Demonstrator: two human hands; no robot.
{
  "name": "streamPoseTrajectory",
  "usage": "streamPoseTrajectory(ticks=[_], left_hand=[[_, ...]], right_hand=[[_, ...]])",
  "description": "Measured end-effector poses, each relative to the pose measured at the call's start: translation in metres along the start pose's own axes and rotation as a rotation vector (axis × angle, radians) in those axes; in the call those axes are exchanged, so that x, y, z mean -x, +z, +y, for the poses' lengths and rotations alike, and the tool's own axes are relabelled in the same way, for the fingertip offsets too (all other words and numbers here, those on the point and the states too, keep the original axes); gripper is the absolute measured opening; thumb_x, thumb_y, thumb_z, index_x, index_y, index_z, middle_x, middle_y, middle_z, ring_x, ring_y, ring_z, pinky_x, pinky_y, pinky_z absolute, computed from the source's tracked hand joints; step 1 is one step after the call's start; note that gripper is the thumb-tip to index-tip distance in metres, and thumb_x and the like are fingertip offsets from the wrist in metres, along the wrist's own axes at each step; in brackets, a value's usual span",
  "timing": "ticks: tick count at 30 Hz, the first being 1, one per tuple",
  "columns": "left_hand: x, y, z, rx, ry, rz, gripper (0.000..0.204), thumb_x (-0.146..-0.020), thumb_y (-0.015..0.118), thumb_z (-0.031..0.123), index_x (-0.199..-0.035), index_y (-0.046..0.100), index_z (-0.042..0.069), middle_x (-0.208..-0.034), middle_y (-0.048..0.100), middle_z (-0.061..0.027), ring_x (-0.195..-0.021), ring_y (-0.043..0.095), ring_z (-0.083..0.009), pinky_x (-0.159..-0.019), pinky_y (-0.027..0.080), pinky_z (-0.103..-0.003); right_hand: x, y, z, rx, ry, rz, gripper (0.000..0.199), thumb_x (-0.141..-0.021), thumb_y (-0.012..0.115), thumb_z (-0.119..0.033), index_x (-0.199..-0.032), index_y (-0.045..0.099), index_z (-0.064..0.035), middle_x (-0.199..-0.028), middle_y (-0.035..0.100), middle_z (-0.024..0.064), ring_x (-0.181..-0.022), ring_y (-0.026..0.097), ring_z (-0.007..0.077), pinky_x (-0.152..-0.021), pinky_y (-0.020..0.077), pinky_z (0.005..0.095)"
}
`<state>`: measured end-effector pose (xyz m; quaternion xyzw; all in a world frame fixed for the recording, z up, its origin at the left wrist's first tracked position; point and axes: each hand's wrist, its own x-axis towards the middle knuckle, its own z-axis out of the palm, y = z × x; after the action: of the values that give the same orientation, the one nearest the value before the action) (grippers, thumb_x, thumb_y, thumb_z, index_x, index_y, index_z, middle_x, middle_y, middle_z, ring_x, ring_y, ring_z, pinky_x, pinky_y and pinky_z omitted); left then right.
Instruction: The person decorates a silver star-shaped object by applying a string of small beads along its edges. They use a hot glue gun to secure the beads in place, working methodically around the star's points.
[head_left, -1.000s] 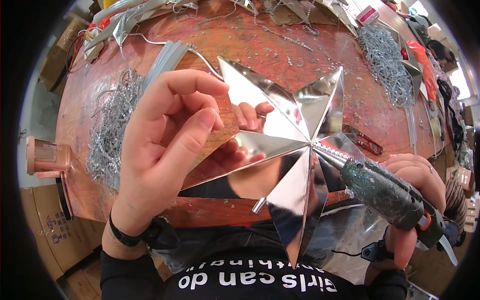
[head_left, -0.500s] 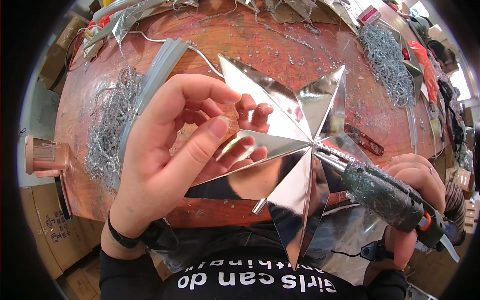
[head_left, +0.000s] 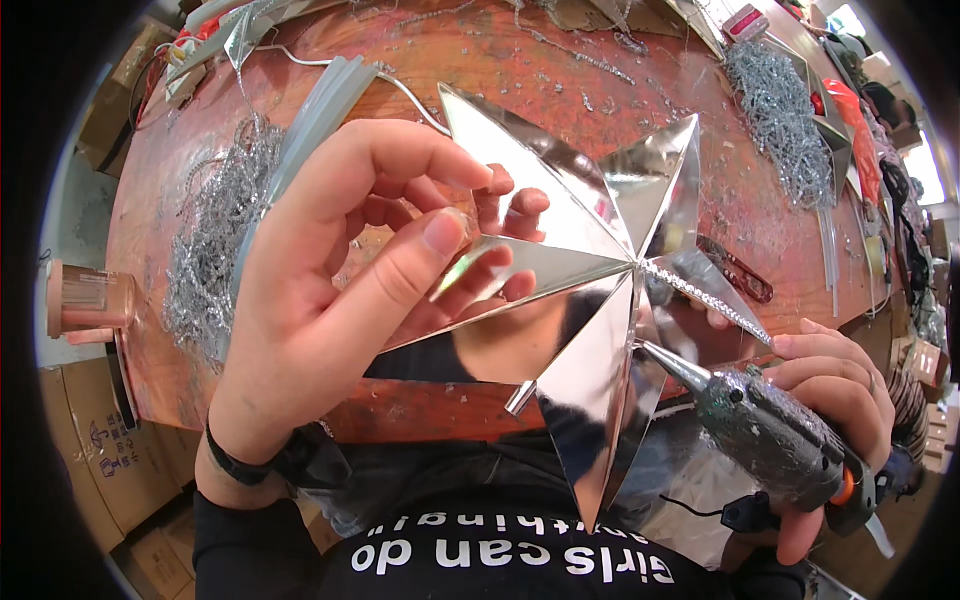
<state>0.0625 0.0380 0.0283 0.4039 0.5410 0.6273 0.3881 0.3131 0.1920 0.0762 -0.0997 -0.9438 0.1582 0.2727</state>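
The left hand is pinching one arm of a mirrored silver star between thumb and curled fingers, holding it up over the red-brown table. The right hand is gripping a glitter-caked glue gun, fingers wrapped round it, its nozzle touching the star just right of its centre. Silver tinsel is lying left of the star, another heap to its upper right.
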Motion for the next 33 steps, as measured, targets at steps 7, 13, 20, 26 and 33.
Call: streamPoseTrajectory(ticks=[7,13,20,26,33], left_hand=[[-0.002,-0.005,-0.002,-0.147,0.032,-0.026,0.018,-0.094,0.049,0.007,-0.110,0.049,-0.002,-0.113,0.044,-0.0080,-0.094,0.052,-0.0112,-0.083,0.046,-0.026],[0.000,-0.004,-0.002,-0.111,-0.028,-0.012,0.022,-0.095,0.050,0.010,-0.115,0.049,0.000,-0.110,0.048,-0.0067,-0.097,0.053,-0.0104,-0.086,0.045,-0.025],[0.002,0.002,-0.001,-0.044,-0.089,0.050,0.028,-0.096,0.050,0.013,-0.121,0.047,0.003,-0.101,0.053,-0.0038,-0.098,0.055,-0.0111,-0.086,0.047,-0.025],[-0.001,0.005,-0.002,-0.026,-0.101,0.081,0.028,-0.096,0.049,0.012,-0.122,0.047,0.002,-0.099,0.053,-0.0040,-0.099,0.056,-0.0122,-0.089,0.048,-0.026],[-0.002,0.002,-0.005,0.016,-0.099,0.064,0.030,-0.097,0.047,0.012,-0.125,0.044,0.002,-0.103,0.055,-0.0057,-0.101,0.057,-0.0150,-0.092,0.049,-0.031]], right_hand=[[0.012,-0.010,0.005,-0.079,-0.060,-0.103,0.083,-0.060,0.048,-0.083,-0.075,0.055,-0.0020,-0.069,0.063,0.0085,-0.068,0.062,0.0249,-0.074,0.0494,0.0413],[0.013,-0.001,-0.003,-0.081,0.022,-0.024,0.051,-0.069,0.058,-0.058,-0.066,0.053,-0.0071,-0.062,0.057,0.0038,-0.061,0.057,0.0205,-0.067,0.0473,0.0373],[0.016,-0.011,-0.001,-0.118,-0.024,-0.146,0.053,-0.064,0.062,-0.059,-0.065,0.052,-0.0075,-0.058,0.054,0.0023,-0.056,0.053,0.0198,-0.061,0.0458,0.0357],[0.020,-0.025,-0.001,-0.146,-0.102,-0.302,0.044,-0.067,0.062,-0.049,-0.073,0.058,-0.0055,-0.071,0.064,0.0051,-0.066,0.062,0.0214,-0.067,0.0514,0.0375],[0.030,-0.025,-0.003,-0.142,-0.097,-0.313,0.014,-0.071,0.069,-0.017,-0.078,0.063,-0.0072,-0.082,0.069,0.0059,-0.075,0.067,0.0205,-0.070,0.0533,0.0354]])
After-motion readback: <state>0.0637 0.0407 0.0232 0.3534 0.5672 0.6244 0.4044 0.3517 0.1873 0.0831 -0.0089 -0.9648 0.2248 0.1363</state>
